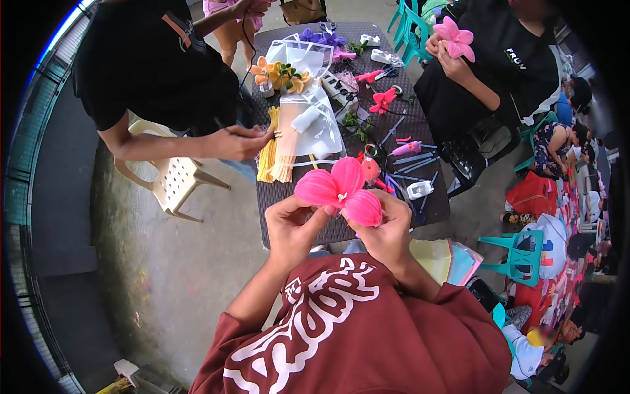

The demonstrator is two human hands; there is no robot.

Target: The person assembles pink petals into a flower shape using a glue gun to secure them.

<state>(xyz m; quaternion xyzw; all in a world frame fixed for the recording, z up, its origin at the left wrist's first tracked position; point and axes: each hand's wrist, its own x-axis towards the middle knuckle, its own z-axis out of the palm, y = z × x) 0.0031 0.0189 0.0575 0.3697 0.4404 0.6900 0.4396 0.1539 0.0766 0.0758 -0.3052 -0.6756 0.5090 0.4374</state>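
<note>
Between both hands, over the near edge of the table, is a bright pink craft flower (pixel 347 172) with three rounded, ribbed petals and a small white centre. My left hand (pixel 293 226) pinches it from the left, thumb close to the centre under the left petal. On the other side my right hand (pixel 388 231) closes around the lower right petal; some of its fingers are hidden behind the flower. Just beyond the flower lie a round coral-pink roll (pixel 371 169) and a pink glue gun (pixel 405 148).
A dark woven table (pixel 289 210) carries yellow fuzzy stems (pixel 268 157), peach stems (pixel 286 131), plastic bags, a white power strip (pixel 339 90) and finished flowers. One person's hand (pixel 244 141) reaches in from the left; another person at right holds a pink flower (pixel 454 39). A beige chair (pixel 172 177) stands left.
</note>
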